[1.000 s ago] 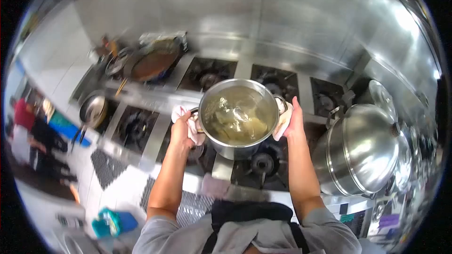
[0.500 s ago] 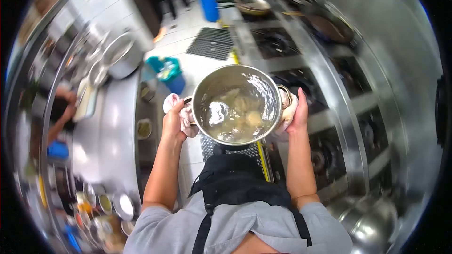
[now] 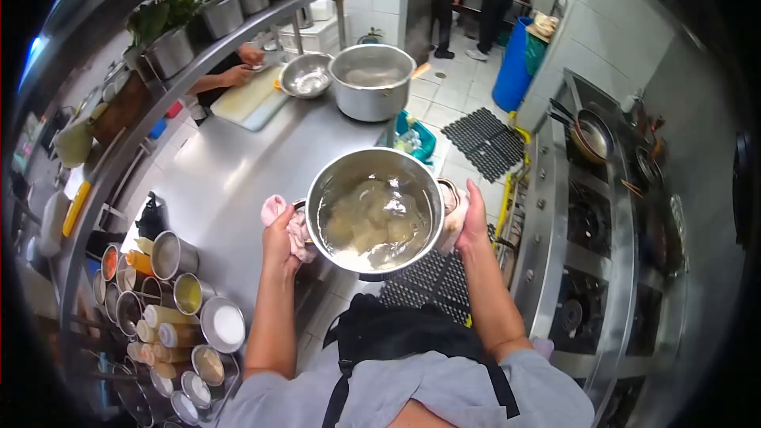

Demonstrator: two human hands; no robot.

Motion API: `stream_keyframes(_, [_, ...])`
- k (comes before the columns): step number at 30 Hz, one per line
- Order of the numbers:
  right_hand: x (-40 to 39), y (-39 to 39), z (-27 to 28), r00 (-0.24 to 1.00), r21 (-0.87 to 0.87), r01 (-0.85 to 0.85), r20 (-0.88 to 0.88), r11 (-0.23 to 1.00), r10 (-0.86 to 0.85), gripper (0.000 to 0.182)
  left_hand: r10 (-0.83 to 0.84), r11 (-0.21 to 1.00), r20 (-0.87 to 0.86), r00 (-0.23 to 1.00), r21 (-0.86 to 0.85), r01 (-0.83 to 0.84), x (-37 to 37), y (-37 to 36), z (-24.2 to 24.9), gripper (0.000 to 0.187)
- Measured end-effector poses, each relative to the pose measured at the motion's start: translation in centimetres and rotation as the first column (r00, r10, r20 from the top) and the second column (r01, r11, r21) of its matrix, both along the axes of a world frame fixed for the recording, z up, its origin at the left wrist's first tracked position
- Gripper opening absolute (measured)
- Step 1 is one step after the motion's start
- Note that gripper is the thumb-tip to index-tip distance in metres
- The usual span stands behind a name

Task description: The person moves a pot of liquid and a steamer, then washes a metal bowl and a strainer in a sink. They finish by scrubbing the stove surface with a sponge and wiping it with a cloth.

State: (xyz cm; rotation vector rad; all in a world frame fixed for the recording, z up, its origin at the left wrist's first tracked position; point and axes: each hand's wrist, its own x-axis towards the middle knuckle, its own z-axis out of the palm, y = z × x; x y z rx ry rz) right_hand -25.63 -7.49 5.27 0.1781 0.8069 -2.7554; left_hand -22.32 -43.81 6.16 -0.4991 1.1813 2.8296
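A steel cooking pot [image 3: 376, 268] hangs in the air between my hands, in front of my black apron. Inside is clear liquid [image 3: 372, 222] with pale pieces lying in it that I cannot name. My left hand [image 3: 279, 239] is closed on the left handle through a whitish-pink cloth [image 3: 298, 236]. On the other side my right hand [image 3: 473, 220] grips the right handle through another cloth [image 3: 453, 222]; its thumb points up. The pot's near edge is beside the steel counter [image 3: 230, 198].
On the counter stand a large pot [image 3: 371, 99], a steel bowl [image 3: 306, 75] and a cutting board [image 3: 252, 99], where another person's hands [image 3: 242, 67] work. Sauce bottles [image 3: 170, 325] and tins fill the near left. A stove [image 3: 577, 309] runs along the right; black mats [image 3: 485, 143] lie on the floor.
My view has turned left, from the stove toward the counter. The pot, still held by both handles, has swung that way with me and now sits near the counter's edge.
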Motion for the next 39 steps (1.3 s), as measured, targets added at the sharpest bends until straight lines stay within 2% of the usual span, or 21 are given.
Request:
stream_keyframes(3, [-6.1, -3.4, -0.6, 0.996, 0.008, -0.084, 0.01, 0.996, 0.084, 0.063, 0.07, 0.997, -0.025, 0.997, 0.034, -0.069, -1.9, -2.4, -0.1, 0.024])
stream_keyframes(6, [-11.6, -6.0, -0.9, 0.983, 0.011, -0.18, -0.03, 0.984, 0.18, 0.057, 0.178, 0.984, -0.005, 0.984, -0.003, -0.178, -3.4, -3.5, -0.2, 0.025])
stream_keyframes(10, [-17.8, -9.2, -1.2, 0.955, -0.016, -0.293, 0.054, 0.956, 0.293, 0.047, 0.275, 0.959, -0.054, 0.96, -0.063, -0.278, -5.9, -7.0, -5.2, 0.03])
stream_keyframes(11, [-19.8, -9.8, -1.4, 0.946, -0.021, -0.319, 0.052, 0.948, 0.319, 0.047, 0.3, 0.95, -0.056, 0.952, -0.068, -0.304, -6.7, -6.8, -4.3, 0.03])
stream_keyframes(13, [-22.7, -10.1, -2.4, 0.944, 0.077, -0.329, 0.042, 0.941, 0.327, 0.044, 0.412, 0.911, 0.068, 0.909, -0.058, -0.409, -7.3, -4.9, -2.1, 0.025])
stream_keyframes(19, [-31.6, -12.0, -3.5, 0.857, 0.039, -0.514, 0.072, 0.857, 0.511, 0.04, 0.538, 0.843, 0.101, 0.837, -0.072, -0.533, -10.4, -3.9, -3.0, 0.037])
stream_keyframes(25, [-39.1, -15.0, -4.4, 0.812, -0.03, -0.579, 0.06, 0.814, 0.58, 0.037, 0.646, 0.764, 0.108, 0.756, -0.098, -0.638, -14.2, -3.0, -3.9, 0.04])
stream_keyframes(27, [-40.7, -15.4, -4.7, 0.815, -0.09, -0.57, 0.066, 0.817, 0.576, 0.037, 0.745, 0.667, 0.119, 0.656, -0.136, -0.733, -15.7, -3.1, -4.3, 0.042])
stream_keyframes(29, [-41.2, -14.8, -6.0, 0.83, -0.104, -0.543, 0.087, 0.833, 0.551, 0.039, 0.774, 0.634, 0.125, 0.621, -0.15, -0.759, -17.0, -2.6, -4.4, 0.044])
stream_keyframes(31, [-40.3, -13.0, -7.6, 0.865, 0.176, -0.501, 0.145, 0.847, 0.481, 0.041, 0.814, 0.58, 0.094, 0.573, -0.129, -0.804, -18.2, -2.1, -3.8, 0.043])
stream_keyframes(33, [-38.8, -10.3, -10.4, 0.817, 0.112, -0.572, 0.157, 0.812, 0.554, 0.038, 0.832, 0.554, 0.069, 0.55, -0.142, -0.82, -19.3, -2.3, -4.3, 0.042])
stream_keyframes(35, [-37.6, -7.3, -16.4, 0.621, -0.015, -0.767, 0.239, 0.642, 0.747, 0.041, 0.85, 0.525, 0.049, 0.524, -0.151, -0.837, -20.2, -2.0, -4.3, 0.042])
stream_keyframes(37, [-34.9, -3.6, -18.9, 0.507, -0.11, -0.825, 0.289, 0.554, 0.812, 0.042, 0.876, 0.48, 0.052, 0.48, -0.204, -0.853, -21.3, -0.8, -3.8, 0.042])
stream_keyframes(39, [-32.6, -0.1, -20.5, 0.453, -0.057, -0.858, 0.383, 0.511, 0.805, 0.042, 0.87, 0.49, 0.051, 0.49, -0.192, -0.85, -22.1, -0.7, -3.3, 0.043])
